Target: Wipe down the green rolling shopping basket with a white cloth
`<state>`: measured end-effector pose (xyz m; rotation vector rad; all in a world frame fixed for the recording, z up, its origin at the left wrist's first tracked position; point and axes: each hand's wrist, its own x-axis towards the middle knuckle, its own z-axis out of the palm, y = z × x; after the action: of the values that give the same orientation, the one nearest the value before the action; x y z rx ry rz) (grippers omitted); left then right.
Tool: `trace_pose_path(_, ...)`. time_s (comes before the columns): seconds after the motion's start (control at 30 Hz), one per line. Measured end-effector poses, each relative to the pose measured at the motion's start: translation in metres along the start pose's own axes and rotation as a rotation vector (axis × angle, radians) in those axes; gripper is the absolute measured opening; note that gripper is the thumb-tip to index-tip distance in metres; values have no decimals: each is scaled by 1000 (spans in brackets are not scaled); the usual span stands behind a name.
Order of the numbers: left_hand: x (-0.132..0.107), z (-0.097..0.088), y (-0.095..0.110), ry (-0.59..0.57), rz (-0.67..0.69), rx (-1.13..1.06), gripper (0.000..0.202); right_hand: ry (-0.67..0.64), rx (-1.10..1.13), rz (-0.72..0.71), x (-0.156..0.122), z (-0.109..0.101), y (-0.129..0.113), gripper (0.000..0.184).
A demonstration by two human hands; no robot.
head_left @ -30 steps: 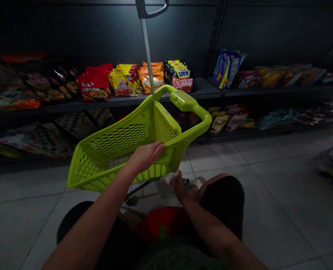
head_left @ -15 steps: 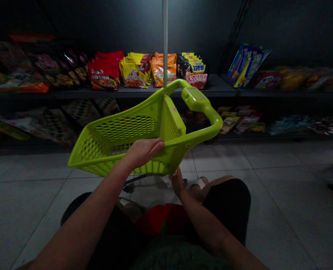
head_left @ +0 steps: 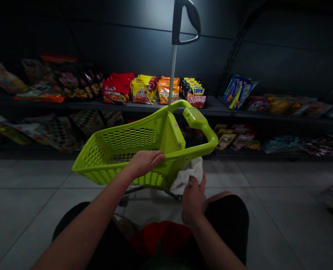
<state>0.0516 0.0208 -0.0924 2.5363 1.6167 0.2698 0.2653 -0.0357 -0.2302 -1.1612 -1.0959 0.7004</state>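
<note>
A lime-green shopping cart (head_left: 129, 135) with a perforated basket stands in front of me on the tiled floor. My left hand (head_left: 146, 162) is closed over the near rim of the basket. In my right hand (head_left: 194, 195) is a crumpled white cloth (head_left: 189, 176), held just below the cart's handle (head_left: 208, 135), near its lower back end. I cannot tell whether the cloth touches the cart. A thin metal pole with a black grip (head_left: 185, 22) rises from the far side of the cart.
Behind the cart, a dark shelf (head_left: 219, 105) carries red, yellow and orange noodle packets (head_left: 143, 90). Blue snack packs (head_left: 239, 92) stand to the right. More bagged goods (head_left: 62, 131) lie on the lower shelf. My bent knees are on both sides.
My right hand has come out from low beside the cart, upward and to the right, showing the white cloth. My left hand stays on the rim. The view has tilted up.
</note>
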Motion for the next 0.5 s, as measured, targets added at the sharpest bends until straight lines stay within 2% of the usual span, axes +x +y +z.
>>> trace_pose_path(0.07,-2,-1,2,-1,3,-5,52,66,-167,-310,27,-21,-36,43)
trace_pose_path(0.1,-3,-1,3,2,12,-11,51,16,-246,-467,42,-29,-54,39)
trace_pose_path(0.2,-10,-3,7,10,69,-39,52,-361,-563,-964,94,-49,-100,30)
trace_pose_path(0.23,-12,-3,8,13,90,-47,53,-447,-623,-1063,112,-55,-112,29)
trace_pose_path(0.3,-17,-4,10,14,118,-54,53,-513,-641,-1133,145,-68,-130,24)
trace_pose_path(0.37,-21,-4,10,16,133,-56,53,-514,-569,-1056,169,-81,-139,18)
trace_pose_path(0.43,-24,-4,9,22,144,-66,52,-495,-473,-926,176,-88,-143,20)
trace_pose_path(0.5,-28,-1,4,37,155,-83,51,-482,-414,-853,165,-90,-146,23)
